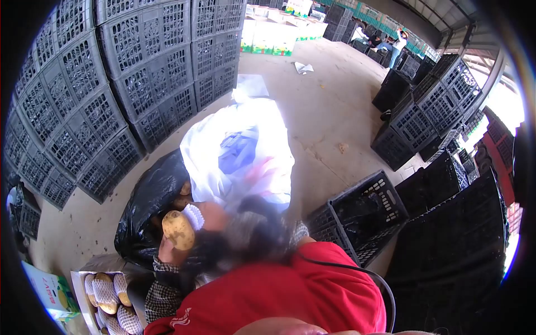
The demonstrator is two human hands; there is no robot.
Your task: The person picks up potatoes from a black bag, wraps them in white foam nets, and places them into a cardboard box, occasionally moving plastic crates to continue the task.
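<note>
A large potato (pixel 178 230) is gripped by my left hand (pixel 170 252), its fingers wrapped round the lower side. My right hand (pixel 212 215) is closed on a white foam net sleeve (pixel 194 216) at the potato's upper right end. The net overlaps that end, while most of the potato is bare. Motion blurs my right forearm. Just behind my hands lies an open black plastic bag (pixel 149 190) with loose potatoes inside. Beyond it stands a big, brightly lit white plastic bag (pixel 237 125).
At lower left, a carton (pixel 81 287) holds several potatoes in foam nets. Tall stacks of black crates (pixel 151 61) rise on the left. An open black crate (pixel 363 209) and more crates (pixel 441 106) stand on the right. White cartons (pixel 279 36) and a person (pixel 398 46) are farther back.
</note>
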